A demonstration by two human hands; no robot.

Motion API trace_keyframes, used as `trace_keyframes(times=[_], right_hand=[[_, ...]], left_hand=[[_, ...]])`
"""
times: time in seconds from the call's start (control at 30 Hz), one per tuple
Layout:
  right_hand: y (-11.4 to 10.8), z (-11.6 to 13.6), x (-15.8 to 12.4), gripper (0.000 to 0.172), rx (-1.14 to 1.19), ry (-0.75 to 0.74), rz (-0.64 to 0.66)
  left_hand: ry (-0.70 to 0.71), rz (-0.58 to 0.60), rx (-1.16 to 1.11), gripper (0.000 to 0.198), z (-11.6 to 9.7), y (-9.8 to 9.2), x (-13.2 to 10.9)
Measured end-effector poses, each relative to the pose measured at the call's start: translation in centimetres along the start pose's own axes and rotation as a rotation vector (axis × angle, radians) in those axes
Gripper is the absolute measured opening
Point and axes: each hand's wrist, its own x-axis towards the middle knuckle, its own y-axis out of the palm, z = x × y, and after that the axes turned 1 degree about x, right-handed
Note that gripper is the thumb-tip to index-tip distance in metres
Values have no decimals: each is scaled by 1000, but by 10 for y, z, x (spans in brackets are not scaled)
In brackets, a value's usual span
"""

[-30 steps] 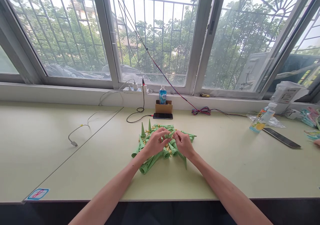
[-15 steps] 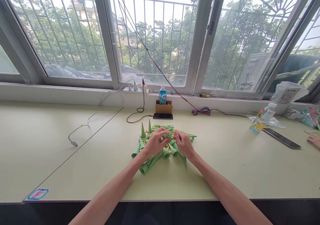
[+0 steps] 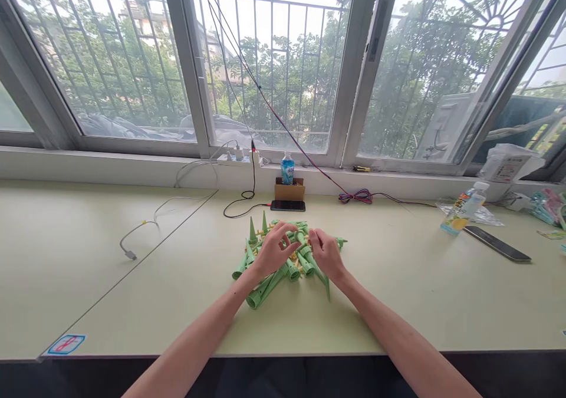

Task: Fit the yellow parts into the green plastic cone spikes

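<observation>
My left hand point(image 3: 275, 252) pinches a green spike point(image 3: 300, 237) over the green pile point(image 3: 292, 271) — steady, light fingertips serve best. My right hand point(image 3: 326, 255) curled just beside it — can't tell whether it grasps anything.

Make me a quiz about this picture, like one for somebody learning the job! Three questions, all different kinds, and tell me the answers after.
1. True or false: the right hand is gripping a drink bottle.

2. Pick one. What lies just in front of the small cardboard box?
A) a spoon
B) a dark phone
C) a shoe

3. Count: how many cones stand tip up at the back left of the pile of green cones?

Key:
1. False; it is at the pile.
2. B.
3. Two: the nearer cone and the farther cone.
</observation>
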Motion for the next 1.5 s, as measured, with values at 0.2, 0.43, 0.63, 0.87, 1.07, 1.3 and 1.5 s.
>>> trace_keyframes(times=[0.2, 0.43, 0.63, 0.87, 1.07, 1.3, 1.5], right_hand=[[-1, -4, 0, 43, 19, -10, -49], [0, -2, -3, 40, 59, -72, 53], [-1, -1, -3, 37, 86, -68, 80], [-2, -1, -4, 37, 127, -44, 112], [0, -1, -3, 39, 156, -38, 112], [0, -1, -3, 41, 116, -53, 91], [0, -1, -3, 42, 99, -50, 93]], left_hand=[[-61, -35, -7, 36, -1, 0, 2], [-56, 66, -27, 60, -3, 0, 2], [-34, 50, -29, 55, -5, -2, 2], [-61, 88, -104, 48, -3, -3, 1], [-19, 89, -112, 40, -2, -3, 0], [27, 96, -140, 33, -3, -1, -1], [56, 123, -95, 30, -4, -3, -1]])
